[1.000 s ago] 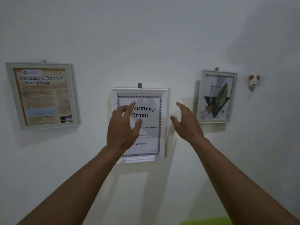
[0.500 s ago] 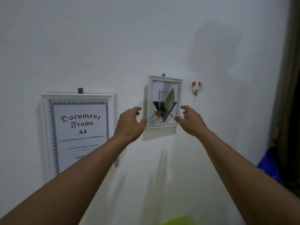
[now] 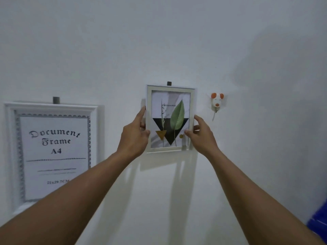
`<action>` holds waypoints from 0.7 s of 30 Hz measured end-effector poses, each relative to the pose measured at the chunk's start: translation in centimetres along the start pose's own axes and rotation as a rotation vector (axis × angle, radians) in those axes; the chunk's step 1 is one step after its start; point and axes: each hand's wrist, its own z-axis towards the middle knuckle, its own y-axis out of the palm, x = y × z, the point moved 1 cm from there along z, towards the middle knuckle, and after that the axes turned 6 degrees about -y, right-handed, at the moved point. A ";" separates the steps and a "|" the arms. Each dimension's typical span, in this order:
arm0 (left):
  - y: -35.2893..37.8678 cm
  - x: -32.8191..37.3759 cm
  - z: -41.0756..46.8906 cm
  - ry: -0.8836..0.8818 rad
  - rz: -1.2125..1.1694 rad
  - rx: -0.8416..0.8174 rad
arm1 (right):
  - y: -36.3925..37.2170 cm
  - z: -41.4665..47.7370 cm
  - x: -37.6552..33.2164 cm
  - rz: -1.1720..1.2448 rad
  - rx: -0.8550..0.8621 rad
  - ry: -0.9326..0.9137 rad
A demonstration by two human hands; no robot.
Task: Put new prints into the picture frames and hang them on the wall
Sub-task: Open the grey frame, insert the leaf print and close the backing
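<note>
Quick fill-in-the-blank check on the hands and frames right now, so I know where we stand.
The left hand and right hand grip the small frame whose print shows a green ____.
The larger frame beside it reads Document Frame ____.
The mouse-head ornament sits on the small frame's ____ side.
Missing: leaf; A4; right.

Dim room, with a cool grey-blue cast over the white wall (image 3: 159,41). Shadows fall downward, so the light comes from above. The small frame (image 3: 170,117), pinched by the left hand (image 3: 134,137) and right hand (image 3: 202,137), throws a soft shadow just below the grip. Paler arm shadows streak further down. A broad faint shadow lies up and right of the grip. On the large frame (image 3: 53,147), left of the grip, the lettering is slightly smeared and the edges are bowed by the lens. The blue patch (image 3: 318,225) at far lower right is blurred.
</note>
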 end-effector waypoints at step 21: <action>-7.6 0.8 -8.3 -0.165 -0.349 -0.167 | -2.4 -8.6 -7.5 0.098 -0.148 -0.037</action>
